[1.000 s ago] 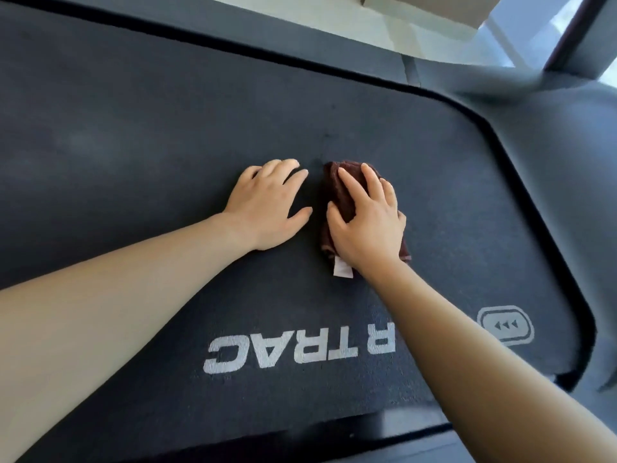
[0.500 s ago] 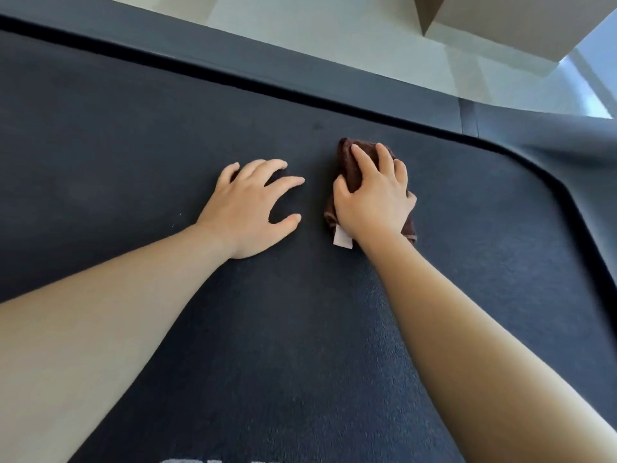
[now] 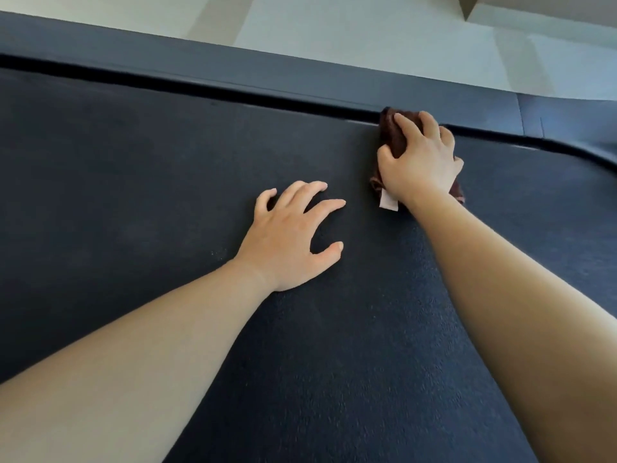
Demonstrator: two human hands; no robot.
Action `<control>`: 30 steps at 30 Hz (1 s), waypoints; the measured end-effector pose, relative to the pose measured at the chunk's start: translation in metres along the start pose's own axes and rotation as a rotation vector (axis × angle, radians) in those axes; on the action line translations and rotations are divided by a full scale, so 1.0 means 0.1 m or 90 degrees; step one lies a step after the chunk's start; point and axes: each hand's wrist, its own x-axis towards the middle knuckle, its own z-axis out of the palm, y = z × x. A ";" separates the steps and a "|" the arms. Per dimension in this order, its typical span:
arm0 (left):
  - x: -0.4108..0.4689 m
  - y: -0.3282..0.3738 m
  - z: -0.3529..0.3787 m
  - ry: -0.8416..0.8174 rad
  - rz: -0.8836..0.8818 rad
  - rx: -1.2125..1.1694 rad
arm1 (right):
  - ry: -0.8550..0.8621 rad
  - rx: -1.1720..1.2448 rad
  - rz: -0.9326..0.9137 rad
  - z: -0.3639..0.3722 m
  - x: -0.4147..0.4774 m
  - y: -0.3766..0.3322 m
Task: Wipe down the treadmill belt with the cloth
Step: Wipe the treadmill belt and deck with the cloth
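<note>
Belt (image 3: 167, 195) surface fills most of the view: dark, finely textured material running from the lower edge up to a black gap along its far side. Beyond that gap lies a smooth dark side rail (image 3: 300, 78), which curves downward at the right of the frame. Past the rail, a pale floor (image 3: 367, 25) is visible, crossed by lighter and darker bands of daylight. A beige block (image 3: 474, 5) stands at the upper right corner; its identity cannot be determined.

Left hand (image 3: 290, 238) rests palm-down on the belt near the centre, fingers spread apart and slightly arched, thumb extended to the right. It holds nothing. A few pale specks lie on the belt just left of the wrist.

Right hand (image 3: 420, 158) is positioned further away, at the far edge of the belt. Its fingers are curled over and clamped on a bunched dark brown cloth (image 3: 392, 132), pressing it against the belt. The far end of the cloth touches the black gap beside the rail. A small white tag (image 3: 387, 203) protrudes from the cloth at the near side of the hand and lies flat on the belt.

Both forearms are bare and extend from the lower corners of the frame.
</note>
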 end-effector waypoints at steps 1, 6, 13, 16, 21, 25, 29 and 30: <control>0.00 -0.01 0.01 0.004 0.001 -0.001 | -0.007 -0.002 -0.006 -0.02 -0.04 0.01; 0.01 -0.03 0.02 0.018 0.005 -0.003 | -0.046 -0.015 -0.043 -0.13 -0.33 0.06; -0.04 -0.04 -0.02 -0.033 0.015 -0.005 | -0.052 -0.017 -0.049 -0.26 -1.22 0.04; -0.06 -0.15 -0.10 -0.070 0.023 0.013 | -0.036 -0.009 -0.055 -0.25 -1.52 -0.03; -0.09 -0.41 -0.23 -0.057 -0.046 0.042 | -0.025 0.002 -0.029 -0.21 -1.52 -0.14; -0.11 -0.48 -0.20 0.008 -0.085 0.009 | 0.000 0.013 -0.029 -0.11 -1.29 -0.23; -0.08 -0.49 -0.18 0.043 -0.092 -0.007 | 0.019 0.020 -0.024 0.03 -0.90 -0.39; -0.08 -0.50 -0.17 0.045 -0.091 -0.009 | 0.019 0.022 -0.024 0.07 -0.79 -0.43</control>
